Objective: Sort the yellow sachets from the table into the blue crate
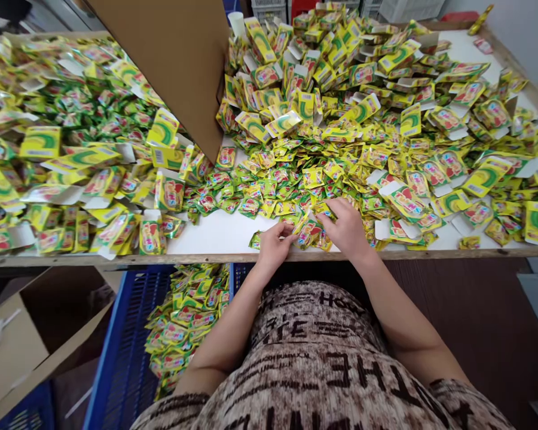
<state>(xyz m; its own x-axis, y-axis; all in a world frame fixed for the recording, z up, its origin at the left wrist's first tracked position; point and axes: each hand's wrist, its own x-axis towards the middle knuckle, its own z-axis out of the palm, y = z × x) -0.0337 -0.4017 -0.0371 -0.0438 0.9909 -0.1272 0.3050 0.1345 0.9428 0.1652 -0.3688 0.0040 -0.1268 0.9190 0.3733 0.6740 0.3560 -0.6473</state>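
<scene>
My left hand [275, 243] is at the table's front edge, its fingers closed on one end of a small yellow carton [303, 223] with a white flap. Just to the right, my right hand [346, 230] has thumb and forefinger pinched around what looks like a small yellow packet [326, 214], partly hidden by the fingers. Below and between the hands lie green and yellow packets [311, 234] with red print. A loose heap of such packets [291, 176] spreads just beyond my fingers.
Yellow cartons with open flaps [403, 200] are piled right and behind; more cartons [112, 230] lie left. A tall brown cardboard panel [174, 65] stands between the piles. Below the wooden table edge [197, 258], a blue crate [130, 334] holds filled packets, beside an open cardboard box [13, 340].
</scene>
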